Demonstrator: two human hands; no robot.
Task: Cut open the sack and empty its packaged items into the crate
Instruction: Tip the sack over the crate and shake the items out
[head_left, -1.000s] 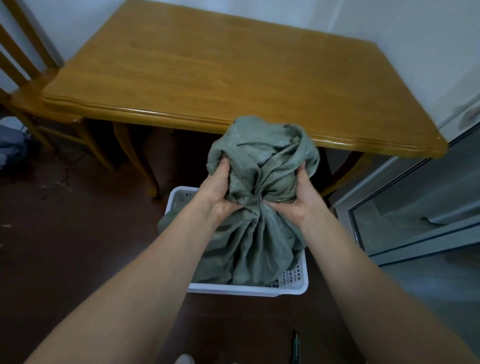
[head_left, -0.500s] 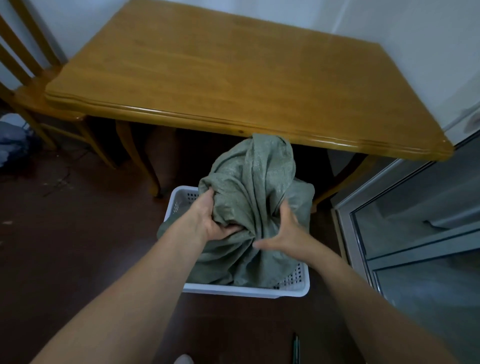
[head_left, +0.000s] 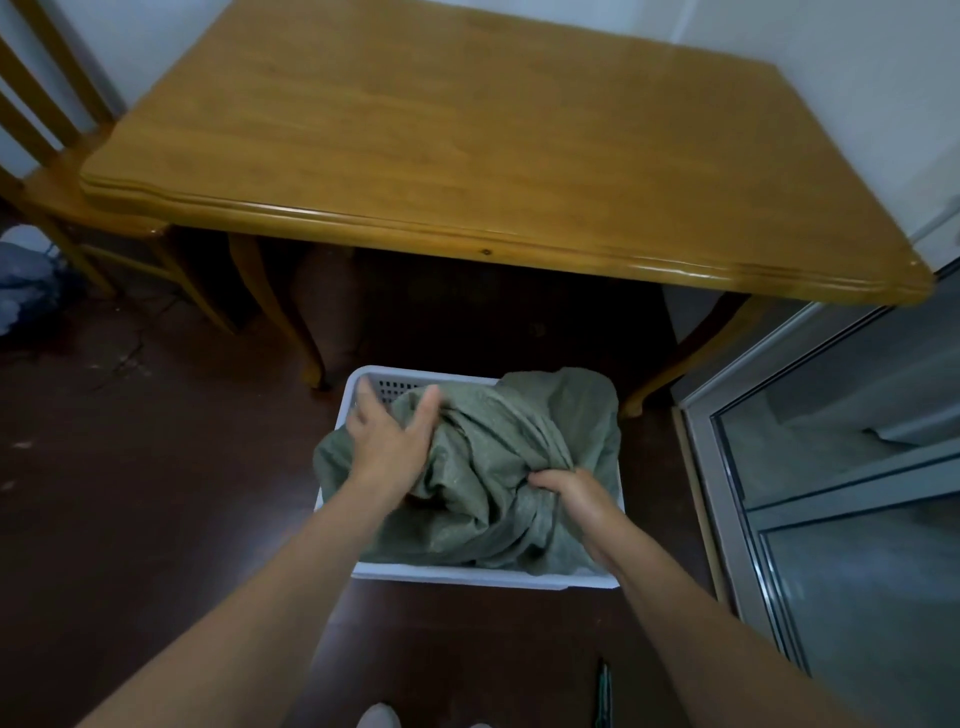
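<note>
A grey-green woven sack (head_left: 498, 467) lies crumpled in a white perforated crate (head_left: 374, 384) on the dark floor, covering nearly all of its inside. My left hand (head_left: 389, 436) hovers over the sack's left side with its fingers spread and straight. My right hand (head_left: 571, 488) grips a bunched fold at the sack's right side. Any packaged items are hidden under the cloth.
A wooden table (head_left: 467, 156) stands just beyond the crate, with a wooden chair (head_left: 47, 156) at its left. A glass door with a metal frame (head_left: 737, 519) runs along the right. A dark pen-like tool (head_left: 602, 691) lies on the floor near my feet.
The sack was held up bunched between both hands; it has dropped down into the crate. My left hand has let go and spread its fingers, and my right hand has taken a lower fold.
</note>
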